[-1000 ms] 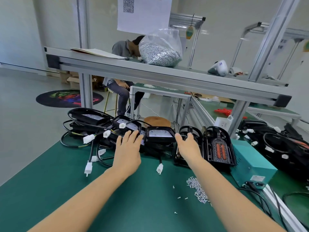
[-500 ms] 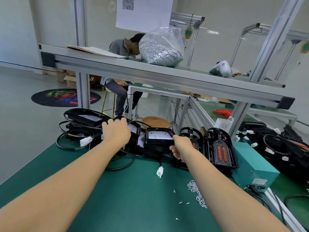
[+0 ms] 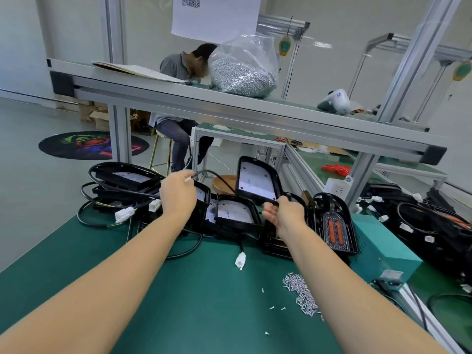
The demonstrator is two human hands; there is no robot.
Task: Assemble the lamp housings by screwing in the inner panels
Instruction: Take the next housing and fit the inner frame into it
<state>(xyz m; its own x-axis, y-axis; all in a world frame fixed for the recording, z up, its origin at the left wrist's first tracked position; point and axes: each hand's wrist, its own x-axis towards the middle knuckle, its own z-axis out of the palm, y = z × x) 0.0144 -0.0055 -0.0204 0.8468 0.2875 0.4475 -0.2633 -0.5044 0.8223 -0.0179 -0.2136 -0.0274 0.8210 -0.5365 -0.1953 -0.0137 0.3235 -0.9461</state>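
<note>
Lamp housing (image 3: pixel 256 181) upright, lower edge gripped by right hand (image 3: pixel 286 215), its cable (image 3: pixel 217 175) pinched in left hand (image 3: pixel 177 194)

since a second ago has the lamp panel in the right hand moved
Yes. The right hand has lifted the lamp panel off the row; it now stands tilted above the panel on the bench.

Lamp housings (image 3: pixel 236 213) line the workbench's (image 3: pixel 199 297) far edge. A screw pile (image 3: pixel 301 292) lies nearer, right of a white connector (image 3: pixel 240 260). A screw bag (image 3: pixel 244 70) sits on the shelf (image 3: pixel 229 106) above.
</note>
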